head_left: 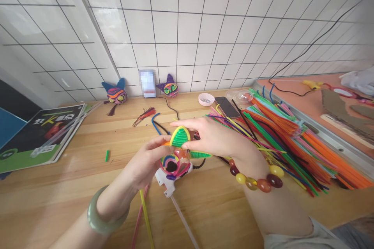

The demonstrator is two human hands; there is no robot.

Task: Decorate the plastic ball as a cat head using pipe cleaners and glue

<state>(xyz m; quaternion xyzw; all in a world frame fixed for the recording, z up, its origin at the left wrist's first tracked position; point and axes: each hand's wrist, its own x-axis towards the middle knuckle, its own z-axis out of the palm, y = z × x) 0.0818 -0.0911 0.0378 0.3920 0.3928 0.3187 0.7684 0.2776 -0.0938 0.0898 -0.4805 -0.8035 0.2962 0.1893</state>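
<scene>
Between my hands is a colourful pipe-cleaner animal head (176, 166) with a dark round eye and green ears edged in yellow. My left hand (148, 158) grips its left side, thumb and fingers closed round it. At the upright green ear (180, 137), the thumb of my right hand (212, 137) presses near the base while its index finger reaches over the top. A second green ear (201, 155) sticks out to the right beneath that palm. Partly under the head lies a white glue gun (166, 183) with a clear glue stick (184, 220) coming out of its back.
Many pipe cleaners (280, 144) spread across the right side. A phone (226, 107) and a pink dish (206, 99) lie behind my right hand. Two finished heads, one blue-eared (115, 92) and one purple-eared (170, 86), stand by the tiled wall. Magazines (43, 132) lie left.
</scene>
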